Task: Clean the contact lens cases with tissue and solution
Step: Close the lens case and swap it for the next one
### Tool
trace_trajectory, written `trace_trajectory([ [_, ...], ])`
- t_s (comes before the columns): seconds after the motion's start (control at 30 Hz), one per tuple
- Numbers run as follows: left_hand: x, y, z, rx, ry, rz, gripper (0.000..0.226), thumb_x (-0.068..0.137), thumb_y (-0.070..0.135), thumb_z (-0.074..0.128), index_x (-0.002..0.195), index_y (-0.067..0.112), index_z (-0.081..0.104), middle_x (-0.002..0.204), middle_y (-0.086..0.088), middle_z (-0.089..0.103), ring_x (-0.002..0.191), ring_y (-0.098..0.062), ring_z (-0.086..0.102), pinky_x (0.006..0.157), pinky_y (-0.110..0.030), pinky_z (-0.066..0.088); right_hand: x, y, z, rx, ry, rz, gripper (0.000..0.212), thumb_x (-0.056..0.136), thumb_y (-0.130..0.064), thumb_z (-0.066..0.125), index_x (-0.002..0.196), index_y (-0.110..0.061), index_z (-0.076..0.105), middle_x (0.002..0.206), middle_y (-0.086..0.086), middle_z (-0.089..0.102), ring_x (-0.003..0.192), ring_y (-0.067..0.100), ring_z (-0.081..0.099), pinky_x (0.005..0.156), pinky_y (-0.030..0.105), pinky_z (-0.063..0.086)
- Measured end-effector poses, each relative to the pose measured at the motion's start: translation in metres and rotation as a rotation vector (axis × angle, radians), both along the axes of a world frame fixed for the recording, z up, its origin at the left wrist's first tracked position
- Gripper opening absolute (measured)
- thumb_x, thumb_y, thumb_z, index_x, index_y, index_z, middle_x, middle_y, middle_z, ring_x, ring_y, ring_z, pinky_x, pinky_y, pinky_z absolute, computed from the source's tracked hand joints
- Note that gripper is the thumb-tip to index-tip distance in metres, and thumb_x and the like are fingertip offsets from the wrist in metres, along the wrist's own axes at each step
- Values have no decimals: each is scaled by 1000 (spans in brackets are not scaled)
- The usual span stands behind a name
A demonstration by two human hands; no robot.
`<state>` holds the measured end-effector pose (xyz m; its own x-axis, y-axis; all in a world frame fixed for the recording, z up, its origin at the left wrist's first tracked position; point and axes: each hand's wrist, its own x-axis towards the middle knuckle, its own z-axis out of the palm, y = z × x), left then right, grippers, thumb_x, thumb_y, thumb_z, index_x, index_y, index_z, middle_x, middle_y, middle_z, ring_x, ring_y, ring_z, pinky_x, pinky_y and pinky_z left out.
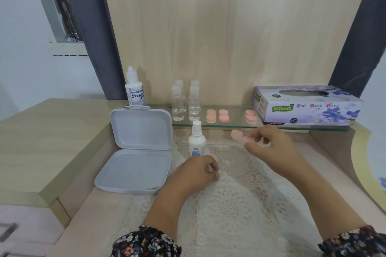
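Note:
My right hand (269, 144) holds a pink contact lens case (237, 134) just in front of the glass shelf (229, 125); the case is blurred. More pink lens cases (217, 115) lie on that shelf, with another pink case (250, 116) further right. My left hand (198, 170) rests loosely curled on the lace mat (240, 194), just below a small white solution bottle (196, 140); nothing shows in it. A purple tissue box (307, 106) sits at the shelf's right end.
An open white plastic box (135, 152) lies left of the mat. A larger solution bottle (134, 87) and several clear small bottles (186, 102) stand at the back. A wooden panel rises behind the shelf.

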<state>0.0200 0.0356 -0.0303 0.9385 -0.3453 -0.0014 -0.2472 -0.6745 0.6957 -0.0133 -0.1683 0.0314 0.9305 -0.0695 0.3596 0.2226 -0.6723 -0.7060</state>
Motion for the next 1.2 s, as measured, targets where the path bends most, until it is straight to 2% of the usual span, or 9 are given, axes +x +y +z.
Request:
trace_trajectory([
  [0.13, 0, -1, -1, -4, -17, -3, 4, 87, 32, 65, 90, 32, 64, 73, 8, 53, 67, -8, 49, 62, -24, 40, -7, -12, -23, -42, 166, 97, 17, 80, -18, 71, 83, -34, 67, 90, -10, 58, 86, 10, 52, 70, 19, 38],
  [0.27, -1, -4, -2, -44, -51, 3, 8, 87, 30, 64, 95, 31, 66, 75, 11, 56, 69, -6, 52, 67, -28, 47, -5, -17, -40, -106, 267, 168, 23, 79, -15, 70, 85, -38, 67, 96, -11, 59, 87, 2, 51, 69, 10, 39],
  [0.33, -3, -7, -3, -63, -67, 5, 15, 87, 29, 65, 102, 32, 66, 79, 12, 58, 73, -6, 54, 74, -29, 49, -3, -18, -44, -118, 285, 202, 23, 80, -14, 69, 89, -35, 68, 97, -11, 58, 86, 1, 51, 67, 6, 42],
  [0.5, -9, -19, -5, -92, -127, -29, 34, 87, 31, 66, 120, 34, 62, 97, 15, 61, 86, 0, 56, 82, -20, 47, 1, -21, -51, -143, 283, 256, 25, 79, -15, 70, 92, -37, 68, 97, -9, 60, 92, 7, 53, 77, 14, 42],
  [0.7, -8, -26, -6, 15, -176, -68, 38, 90, 39, 61, 128, 37, 58, 97, 15, 56, 88, -2, 53, 81, -22, 44, 3, -24, -57, -119, 269, 281, 24, 79, -16, 71, 98, -31, 71, 94, -9, 58, 91, 7, 54, 78, 16, 44],
  [0.77, -8, -27, -5, 56, -180, -81, 36, 91, 40, 58, 127, 38, 58, 99, 14, 55, 90, -2, 53, 81, -22, 43, 4, -25, -59, -106, 267, 275, 23, 80, -22, 73, 99, -33, 71, 95, -10, 59, 91, 7, 55, 80, 20, 46],
  [0.93, -9, -28, -2, 40, -154, -52, 28, 89, 38, 62, 117, 35, 64, 100, 12, 59, 92, -4, 56, 85, -27, 47, 6, -25, -62, -94, 253, 240, 20, 81, -33, 75, 100, -32, 71, 95, -11, 60, 87, 4, 56, 74, 15, 44],
  [1.1, -5, -34, 1, -28, -54, 8, 16, 82, 32, 69, 97, 33, 67, 75, 11, 56, 73, -8, 54, 71, -27, 46, 8, -24, -62, -46, 270, 232, 16, 77, -33, 79, 92, -34, 73, 93, -10, 61, 84, 7, 58, 70, 14, 45],
  [1.2, -4, -37, 2, -3, -59, 24, 15, 80, 35, 71, 93, 28, 65, 74, 12, 54, 72, -8, 53, 69, -28, 44, 8, -23, -63, -39, 270, 230, 16, 76, -34, 79, 90, -33, 73, 93, -10, 61, 82, 7, 57, 67, 14, 44],
])
